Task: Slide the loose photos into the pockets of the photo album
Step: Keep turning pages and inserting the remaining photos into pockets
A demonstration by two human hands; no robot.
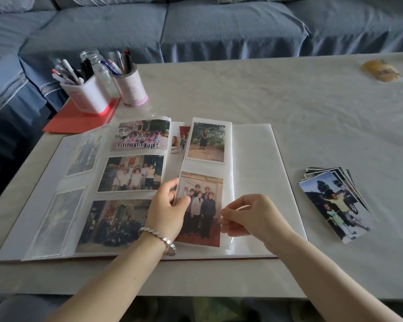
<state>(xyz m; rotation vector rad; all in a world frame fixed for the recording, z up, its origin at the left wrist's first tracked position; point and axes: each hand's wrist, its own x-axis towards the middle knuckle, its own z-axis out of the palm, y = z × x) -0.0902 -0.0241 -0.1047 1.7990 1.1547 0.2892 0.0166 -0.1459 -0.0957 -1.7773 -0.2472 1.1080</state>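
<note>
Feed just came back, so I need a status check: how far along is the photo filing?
Done: photos fill the left pockets, and the upper photo sits pocketed on the middle page. In hand: the left grip holds that page's edge while the right grip pinches the group photo, looking nearly seated. Left: the stack of loose photos beside the album.

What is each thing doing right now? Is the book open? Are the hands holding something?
photo album, open, lying flat.
group photo, in the lower pocket of the lifted page.
left hand, grips the lifted page's left edge.
right hand, pinches at the group photo's right edge.
loose photos, fanned stack, untouched.
glass jar, upright, no lid.
pink pen cup, upright, full of pens.
</note>
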